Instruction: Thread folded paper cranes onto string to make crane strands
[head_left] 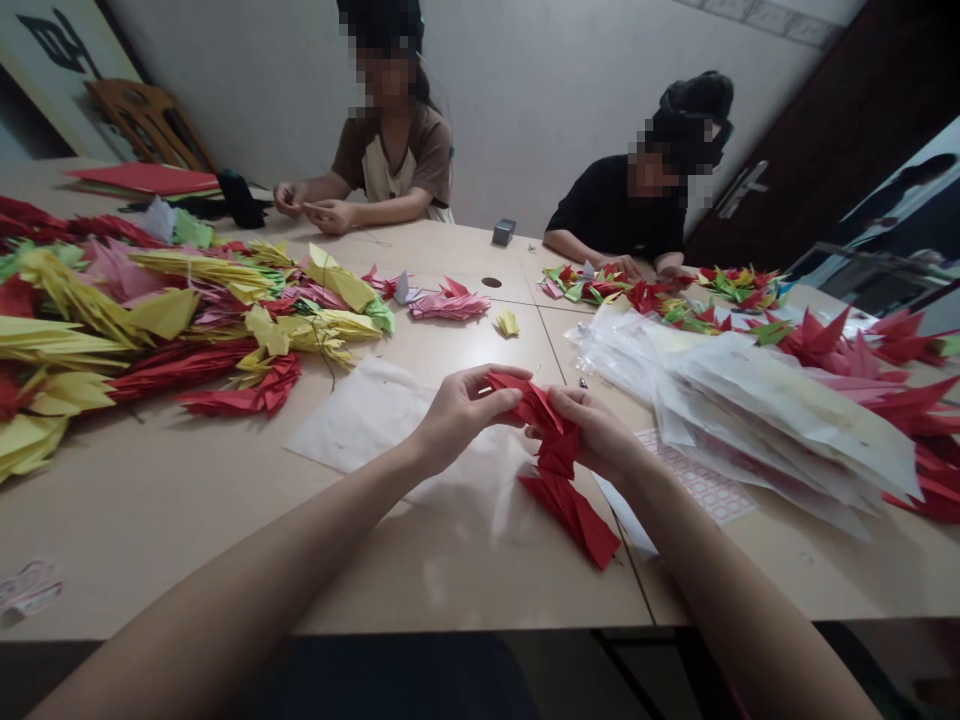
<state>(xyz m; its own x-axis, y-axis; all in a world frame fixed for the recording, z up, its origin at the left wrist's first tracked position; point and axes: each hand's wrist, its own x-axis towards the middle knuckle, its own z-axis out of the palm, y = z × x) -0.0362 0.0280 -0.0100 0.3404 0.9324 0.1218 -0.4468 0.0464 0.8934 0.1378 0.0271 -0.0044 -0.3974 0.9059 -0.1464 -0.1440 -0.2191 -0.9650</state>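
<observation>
Both of my hands meet over the table, closed on a string of folded red paper pieces (556, 455). My left hand (469, 410) pinches the upper left end between thumb and fingers. On its other side, my right hand (592, 425) grips the paper, with the fingertips partly hidden behind it. Below the hands, a larger folded red paper piece (577, 520) hangs or lies close to the tabletop; I cannot tell which. Under my left wrist a translucent plastic bag (352, 410) lies flat on the table.
Piles of folded yellow, pink and red paper (172, 320) cover the left side. A stack of translucent bags (772, 400) lies at right, over a printed sticker sheet (705, 480). Two people sit across the table (420, 250), hands on their own work. A small yellow folded piece (508, 322) lies mid-table.
</observation>
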